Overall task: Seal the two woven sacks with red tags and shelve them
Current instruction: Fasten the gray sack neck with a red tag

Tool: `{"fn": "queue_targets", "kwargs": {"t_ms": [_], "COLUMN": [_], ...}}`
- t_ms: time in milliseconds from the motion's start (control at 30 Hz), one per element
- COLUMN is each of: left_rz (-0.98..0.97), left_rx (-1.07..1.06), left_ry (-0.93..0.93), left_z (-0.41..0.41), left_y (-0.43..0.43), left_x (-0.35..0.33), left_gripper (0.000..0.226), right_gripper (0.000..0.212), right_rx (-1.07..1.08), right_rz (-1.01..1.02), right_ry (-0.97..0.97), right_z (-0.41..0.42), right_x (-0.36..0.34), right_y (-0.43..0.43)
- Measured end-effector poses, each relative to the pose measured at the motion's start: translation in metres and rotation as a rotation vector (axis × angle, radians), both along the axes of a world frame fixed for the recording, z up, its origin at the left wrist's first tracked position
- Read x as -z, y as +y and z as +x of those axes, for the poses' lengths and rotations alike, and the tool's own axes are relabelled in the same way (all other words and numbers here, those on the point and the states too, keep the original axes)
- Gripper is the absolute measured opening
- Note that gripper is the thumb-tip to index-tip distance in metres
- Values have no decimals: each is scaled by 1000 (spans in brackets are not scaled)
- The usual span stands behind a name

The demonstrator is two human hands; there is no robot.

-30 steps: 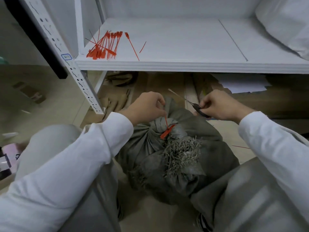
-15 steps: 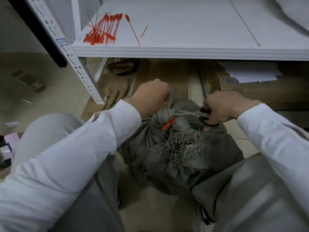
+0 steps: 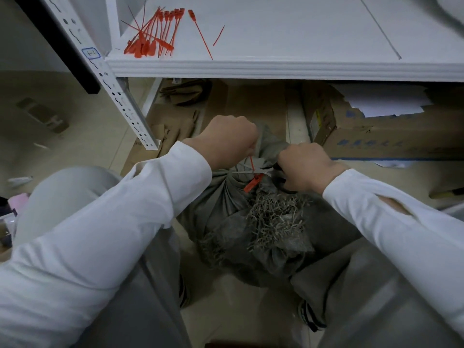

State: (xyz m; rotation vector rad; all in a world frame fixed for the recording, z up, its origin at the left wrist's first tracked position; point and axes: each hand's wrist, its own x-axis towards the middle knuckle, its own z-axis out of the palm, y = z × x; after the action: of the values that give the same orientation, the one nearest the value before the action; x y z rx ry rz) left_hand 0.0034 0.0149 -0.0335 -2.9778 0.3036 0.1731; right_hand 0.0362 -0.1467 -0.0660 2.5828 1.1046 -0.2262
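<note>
Between the two hands, low at the centre of my feed, stands the grey woven sack [image 3: 223, 204]. Its neck is gathered and cinched by a red tag [image 3: 252, 184], whose lock body hangs just below the left hand's knuckles.

Left hand [image 3: 229, 140]: the forearm comes in from the lower left in a white sleeve, with the back of the hand toward the camera. The fingers are curled into a tight fist that pinches the tag's thin tail and holds it upright above the neck.

Right hand [image 3: 305, 167]: the forearm enters from the lower right, also sleeved in white, with the back of the hand up. The fingers are wrapped round the dark handles of the scissors [image 3: 251, 171]. The blades point from the right hand toward the left hand and lie across the tail, just under the left fist and just above the lock body. I cannot tell whether they are closed on it.

Below both hands the sack's frayed mouth [image 3: 273, 219] spills loose threads toward the person's knees.

Beyond the left hand, up and to its left, a bundle of red tags [image 3: 150, 36] lies on the white shelf [image 3: 276, 69], with a single tag [image 3: 200, 33] beside it. Beyond the right hand, under that shelf, sits a cardboard box [image 3: 376, 139] with white sheets on top.
</note>
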Motion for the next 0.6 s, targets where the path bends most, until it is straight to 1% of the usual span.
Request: {"fn": "queue_targets", "kwargs": {"t_ms": [167,267,333,400,533,600], "left_rz": [25,25,13,-18,-117,-127], "left_rx": [15,16,13,4,-4,10], "left_ry": [-29,-52,-54,-49,14,69], "left_z": [2,3,3,3,1,-1], "left_y": [4,6,5,5,6,5], "left_x": [5,7,7,8,7,6], "left_gripper": [19,20,19,18,13,12], "right_gripper": [30,24,26,22,25,22], "right_rx": [20,24,30,25,15,11], "right_rz": [-53,-100,-113,-117,-124,-130], "right_ry": [-60,-46,-31,-33,-45,-40], "right_z": [1,0,-1,-2,-3,-3], "right_x": [2,8,9,8,8,9], "right_y": [4,4,4,4,3,3]}}
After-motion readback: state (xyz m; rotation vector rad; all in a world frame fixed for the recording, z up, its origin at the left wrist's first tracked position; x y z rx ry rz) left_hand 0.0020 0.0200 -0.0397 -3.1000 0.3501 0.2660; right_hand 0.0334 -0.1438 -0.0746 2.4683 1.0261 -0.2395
